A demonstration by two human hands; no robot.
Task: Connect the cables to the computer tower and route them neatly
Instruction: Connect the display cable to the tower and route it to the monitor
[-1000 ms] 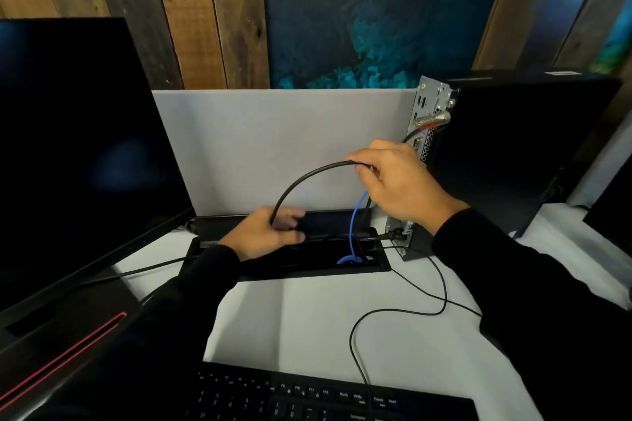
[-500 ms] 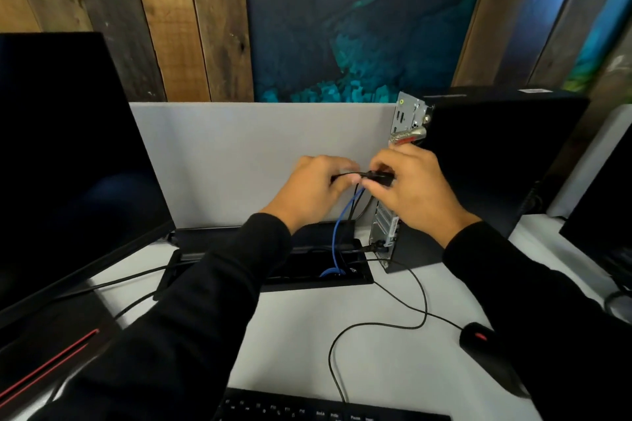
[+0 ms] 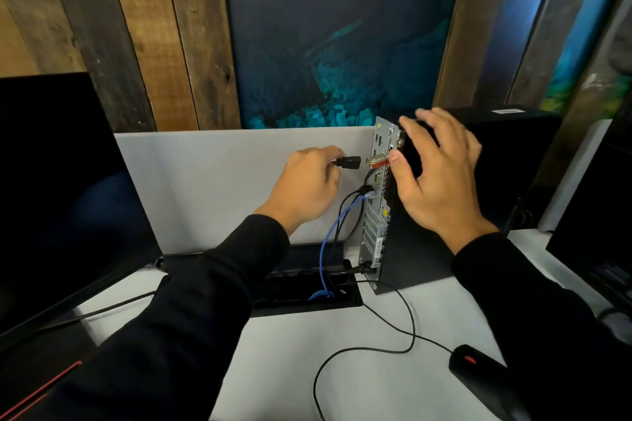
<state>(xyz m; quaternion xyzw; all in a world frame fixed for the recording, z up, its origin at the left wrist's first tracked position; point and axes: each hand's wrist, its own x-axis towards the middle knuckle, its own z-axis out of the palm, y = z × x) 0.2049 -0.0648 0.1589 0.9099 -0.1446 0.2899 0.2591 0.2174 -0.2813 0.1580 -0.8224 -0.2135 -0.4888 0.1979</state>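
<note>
While the computer tower (image 3: 478, 181) stands upright on the white desk (image 3: 342, 335) with its metal rear panel (image 3: 378, 202) turned toward the grey divider (image 3: 212, 181), both hands are raised at that panel. The left hand (image 3: 307, 188) pinches a black power plug (image 3: 349, 162) between thumb and fingers; the plug lies level, its open end pointing at the upper rear panel and stopping just short of it. The right hand (image 3: 434, 174) is spread, fingers straight and apart, over the tower's near side at the top rear corner; whether the palm touches the case cannot be told. A clear-shelled connector (image 3: 378, 160) projects from the panel just beside the plug. Below it, a black cable (image 3: 345, 215) and a blue cable (image 3: 330, 236) are seated in mid-panel ports and drop into the black cable well (image 3: 307, 297) recessed in the desk. Another black plug (image 3: 359, 268) is seated near the panel's foot. A thin black lead (image 3: 393, 349) loops across the desk to a black mouse (image 3: 475, 369) at the right. A dark monitor (image 3: 58, 188) stands at the left.
</note>
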